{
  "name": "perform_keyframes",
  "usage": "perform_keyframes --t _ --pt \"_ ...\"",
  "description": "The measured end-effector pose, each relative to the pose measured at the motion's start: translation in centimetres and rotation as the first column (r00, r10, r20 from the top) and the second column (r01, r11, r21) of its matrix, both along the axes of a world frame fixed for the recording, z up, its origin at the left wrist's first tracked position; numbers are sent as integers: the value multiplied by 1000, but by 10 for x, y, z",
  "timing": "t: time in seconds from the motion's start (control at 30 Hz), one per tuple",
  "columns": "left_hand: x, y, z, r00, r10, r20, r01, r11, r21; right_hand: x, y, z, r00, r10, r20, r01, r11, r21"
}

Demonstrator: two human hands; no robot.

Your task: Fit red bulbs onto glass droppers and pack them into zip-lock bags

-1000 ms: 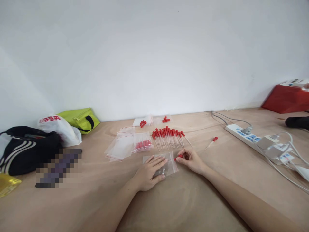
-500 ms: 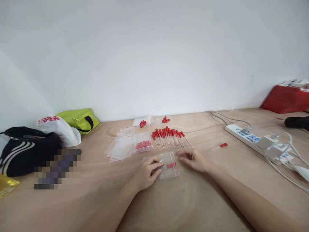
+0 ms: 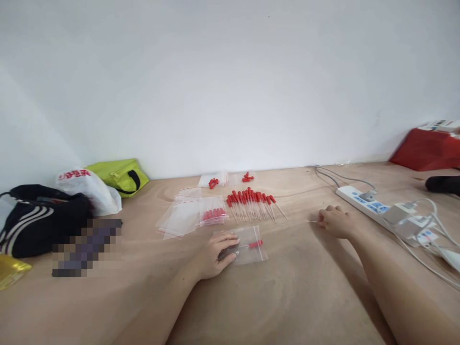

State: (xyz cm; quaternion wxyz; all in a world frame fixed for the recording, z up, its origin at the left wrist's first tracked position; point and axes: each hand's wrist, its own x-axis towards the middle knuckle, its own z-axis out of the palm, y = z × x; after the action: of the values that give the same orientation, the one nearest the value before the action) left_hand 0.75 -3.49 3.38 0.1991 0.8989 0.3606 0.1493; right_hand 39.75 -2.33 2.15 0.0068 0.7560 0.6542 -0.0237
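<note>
My left hand (image 3: 217, 254) grips the left end of a clear zip bag (image 3: 247, 258) lying on the table, its fingers curled over the plastic. Inside the bag lies a dropper with a red rubber bulb (image 3: 256, 244), the bulb toward the zip edge at the right. Off to the right, my right hand (image 3: 336, 221) is closed round a dropper (image 3: 312, 221). Only the thin clear tip sticks out to the left; its bulb is hidden by the fingers. Behind the bag, many loose red-bulb droppers (image 3: 251, 196) lie in a fanned pile.
Flat empty bags (image 3: 176, 218) and filled bags (image 3: 212, 215) lie left of the pile. Near the wall are small red bulbs (image 3: 213, 183). A power strip (image 3: 359, 199) with chargers and cables stands at right. A black bag (image 3: 46, 225) and a green bag (image 3: 118, 175) sit left.
My right hand has moved right, from beside the bag to the lone dropper, and closed on it. My left hand stays at the bag, shifted slightly left.
</note>
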Motion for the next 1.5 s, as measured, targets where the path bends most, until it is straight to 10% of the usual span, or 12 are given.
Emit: perform_keyframes --t 0.3,0.67,0.87,0.97,1.13,1.5 --pt "2 0 -1 1000 -1 -6 1 1000 -5 -81 -12 11 797 521 -306 -482 854 197" --pt "2 2 -5 1000 2 -11 -2 1000 8 -115 -9 9 737 654 -171 -587 744 318" --pt "4 0 -5 1000 17 -9 -17 1000 6 -136 -13 0 489 742 -459 -581 669 463" --pt "4 0 -6 1000 18 -22 -18 1000 6 -137 -13 -6 375 688 -622 -451 721 525" --pt "4 1 -9 998 51 -41 -50 999 7 -116 -11 -12 550 438 -711 -254 899 356" --pt "5 1 -9 997 72 -35 -71 997 38 -132 -11 -19 394 386 -834 -281 915 291"
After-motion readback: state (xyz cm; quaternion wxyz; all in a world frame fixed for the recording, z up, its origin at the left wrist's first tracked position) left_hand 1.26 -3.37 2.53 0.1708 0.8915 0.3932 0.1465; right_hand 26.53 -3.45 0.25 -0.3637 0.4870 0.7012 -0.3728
